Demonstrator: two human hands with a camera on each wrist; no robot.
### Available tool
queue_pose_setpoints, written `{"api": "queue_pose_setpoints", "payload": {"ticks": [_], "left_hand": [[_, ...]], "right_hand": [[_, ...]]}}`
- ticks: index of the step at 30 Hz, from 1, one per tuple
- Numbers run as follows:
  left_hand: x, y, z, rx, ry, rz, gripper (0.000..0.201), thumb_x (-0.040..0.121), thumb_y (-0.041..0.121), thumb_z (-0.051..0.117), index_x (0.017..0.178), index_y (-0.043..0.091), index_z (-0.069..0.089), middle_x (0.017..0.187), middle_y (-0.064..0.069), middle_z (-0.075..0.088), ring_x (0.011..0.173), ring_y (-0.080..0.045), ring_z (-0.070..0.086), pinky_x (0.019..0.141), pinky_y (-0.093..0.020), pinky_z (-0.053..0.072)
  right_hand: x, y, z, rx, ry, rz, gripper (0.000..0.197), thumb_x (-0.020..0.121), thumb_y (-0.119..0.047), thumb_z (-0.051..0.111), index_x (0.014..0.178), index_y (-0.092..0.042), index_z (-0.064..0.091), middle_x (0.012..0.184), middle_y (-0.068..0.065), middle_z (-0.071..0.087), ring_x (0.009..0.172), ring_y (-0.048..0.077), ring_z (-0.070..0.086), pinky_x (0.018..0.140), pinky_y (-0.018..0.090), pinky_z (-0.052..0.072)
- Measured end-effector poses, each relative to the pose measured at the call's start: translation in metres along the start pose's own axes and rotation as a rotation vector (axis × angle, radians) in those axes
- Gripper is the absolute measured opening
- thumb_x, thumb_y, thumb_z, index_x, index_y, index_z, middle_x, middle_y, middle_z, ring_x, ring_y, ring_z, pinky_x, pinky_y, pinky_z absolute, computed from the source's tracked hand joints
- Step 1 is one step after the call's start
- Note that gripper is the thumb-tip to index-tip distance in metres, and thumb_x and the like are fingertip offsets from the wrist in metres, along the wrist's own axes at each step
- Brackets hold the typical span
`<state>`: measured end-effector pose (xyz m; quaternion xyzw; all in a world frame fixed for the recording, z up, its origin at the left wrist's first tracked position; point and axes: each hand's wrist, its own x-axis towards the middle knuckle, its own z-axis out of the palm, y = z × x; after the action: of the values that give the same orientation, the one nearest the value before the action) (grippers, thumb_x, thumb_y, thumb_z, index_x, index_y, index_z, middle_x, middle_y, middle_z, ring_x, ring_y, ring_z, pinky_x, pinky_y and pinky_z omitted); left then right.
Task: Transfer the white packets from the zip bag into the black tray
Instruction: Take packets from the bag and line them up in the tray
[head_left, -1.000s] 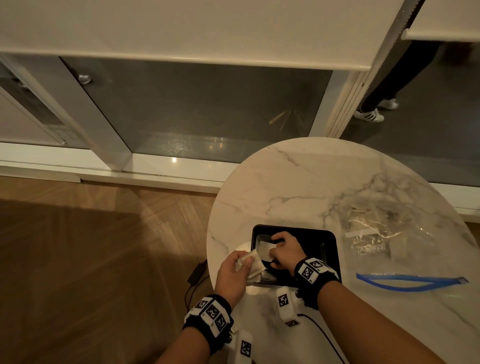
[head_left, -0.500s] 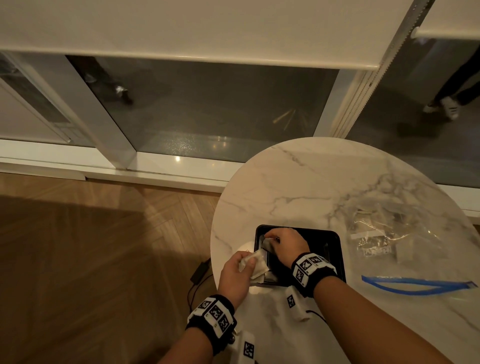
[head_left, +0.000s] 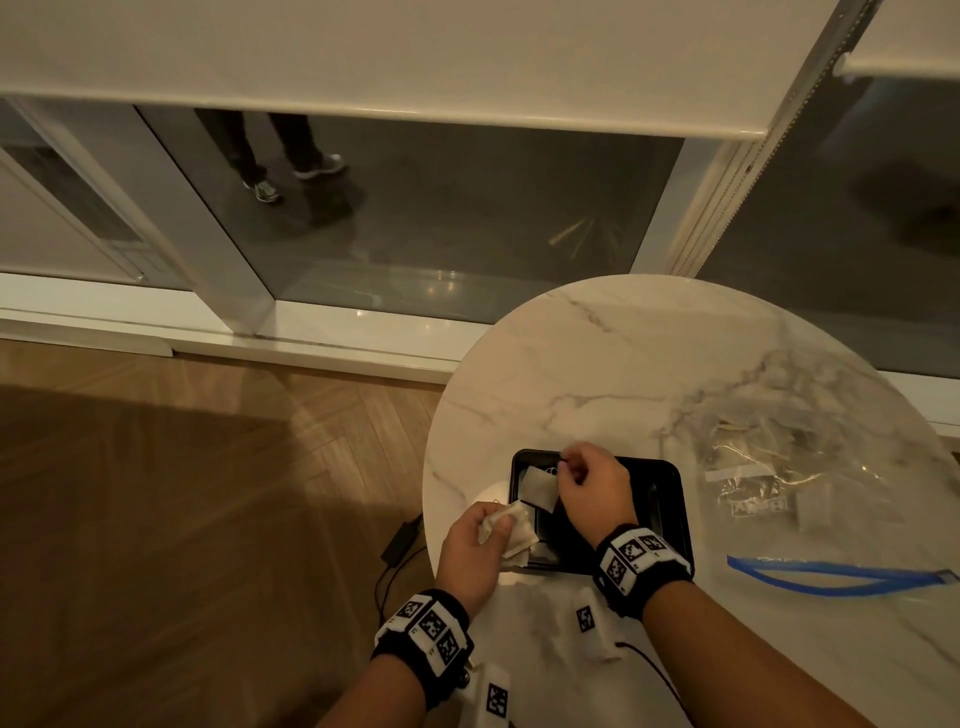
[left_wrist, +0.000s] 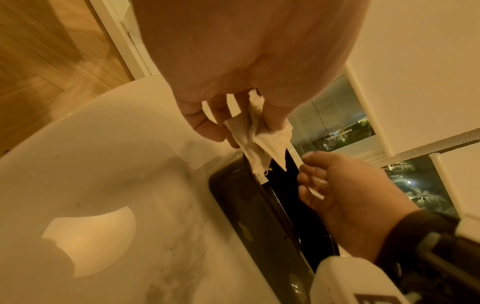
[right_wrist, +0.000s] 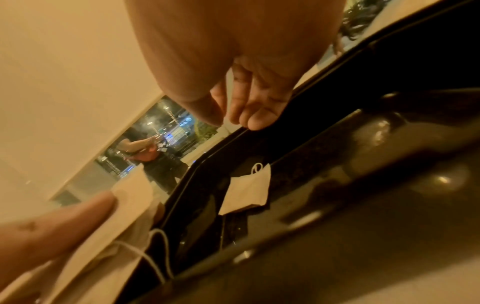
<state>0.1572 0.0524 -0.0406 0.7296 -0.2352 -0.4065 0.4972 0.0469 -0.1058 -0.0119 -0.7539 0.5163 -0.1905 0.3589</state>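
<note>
**One packet in the tray, a bunch in the left hand, more in the bag**

One flat white paper packet (head_left: 539, 487) lies inside the shallow black rectangular plastic tray (head_left: 675, 499), in its far-left part, with a thin white string looped at its upper edge; the right wrist view shows it resting flat on the tray floor (right_wrist: 244, 190). Rest of tray floor visible is bare black with light glints.

Left hand (head_left: 470, 545): thumb and fingers pinch a crumpled bunch of white packets (head_left: 511, 530), held over the tray's near-left rim. Left wrist view confirms the pinch: thumb on one side, fingertips on the other, the bunch (left_wrist: 259, 139) hanging down toward the rim with a string end dangling. Exact count in the bunch not readable.

Right hand (head_left: 592, 493): above the tray's left half, fingers curled loosely inward, thumb tip and forefinger tip close together. Right wrist view shows fingertips (right_wrist: 255, 121) bunched near the tray's far rim; whether they pinch a string I cannot tell. No packet visibly gripped.

Clear plastic zip bag with a blue zipper strip (head_left: 831, 574) lies flat on the round white marble-pattern table (head_left: 623, 364), to the right of the tray and apart from it, mouth open toward the near edge. Pale packets (head_left: 748, 467) show through the film at its far end.

Both wrists carry black bands with printed square markers.
</note>
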Motion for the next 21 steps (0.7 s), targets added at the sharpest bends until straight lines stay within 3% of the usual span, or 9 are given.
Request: {"api": "queue_pose_setpoints", "payload": {"ticks": [3, 5, 7, 12, 16, 21], "left_hand": [[0.001, 0.001, 0.0, 0.016, 0.009, 0.004, 0.005, 0.098, 0.029, 0.062, 0.098, 0.027, 0.067, 0.095, 0.006, 0.072, 0.091, -0.006, 0.067, 0.081, -0.021, 0.053], [0.001, 0.001, 0.0, 0.033, 0.01, 0.009, 0.005, 0.098, 0.03, 0.062, 0.098, 0.028, 0.067, 0.095, 0.007, 0.072, 0.09, -0.006, 0.066, 0.081, -0.023, 0.053], [0.002, 0.0, 0.0, 0.051, 0.008, 0.01, 0.006, 0.097, 0.032, 0.062, 0.098, 0.029, 0.067, 0.095, 0.008, 0.072, 0.091, -0.006, 0.066, 0.083, -0.026, 0.053], [0.001, 0.003, 0.0, 0.039, 0.01, 0.027, 0.024, 0.087, 0.047, 0.059, 0.098, 0.027, 0.067, 0.094, 0.008, 0.072, 0.091, -0.007, 0.067, 0.082, -0.025, 0.053], [0.0, 0.004, -0.001, 0.061, 0.001, 0.036, 0.008, 0.096, 0.033, 0.062, 0.096, 0.027, 0.066, 0.092, 0.008, 0.072, 0.088, -0.007, 0.066, 0.076, -0.019, 0.051], [-0.001, 0.008, -0.001, 0.072, 0.007, 0.028, 0.005, 0.098, 0.025, 0.062, 0.094, 0.024, 0.066, 0.09, 0.008, 0.071, 0.084, -0.001, 0.065, 0.074, -0.015, 0.048]], "right_hand": [[-0.001, 0.013, -0.001, -0.045, -0.103, 0.305, 0.011, 0.083, -0.029, 0.069, 0.089, -0.02, 0.071, 0.086, 0.0, 0.07, 0.083, 0.017, 0.066, 0.079, 0.031, 0.056], [-0.001, 0.018, 0.001, -0.106, -0.222, 0.412, 0.02, 0.077, -0.039, 0.074, 0.084, -0.021, 0.07, 0.084, -0.001, 0.07, 0.083, 0.017, 0.066, 0.079, 0.032, 0.057], [0.002, 0.019, 0.007, -0.111, -0.271, 0.432, 0.025, 0.072, -0.04, 0.078, 0.08, -0.018, 0.07, 0.083, 0.0, 0.069, 0.081, 0.017, 0.065, 0.077, 0.031, 0.057], [0.009, 0.016, 0.023, -0.139, -0.315, 0.405, 0.035, 0.069, -0.035, 0.084, 0.096, -0.018, 0.07, 0.097, 0.002, 0.07, 0.092, 0.019, 0.066, 0.081, 0.028, 0.055], [0.012, 0.014, 0.029, -0.114, -0.308, 0.408, 0.03, 0.072, -0.031, 0.083, 0.097, -0.021, 0.069, 0.096, 0.002, 0.072, 0.092, 0.02, 0.068, 0.083, 0.03, 0.056], [0.009, 0.011, 0.029, -0.09, -0.265, 0.431, 0.021, 0.075, -0.033, 0.079, 0.085, -0.021, 0.065, 0.089, 0.0, 0.07, 0.087, 0.019, 0.067, 0.074, 0.026, 0.053]]}}
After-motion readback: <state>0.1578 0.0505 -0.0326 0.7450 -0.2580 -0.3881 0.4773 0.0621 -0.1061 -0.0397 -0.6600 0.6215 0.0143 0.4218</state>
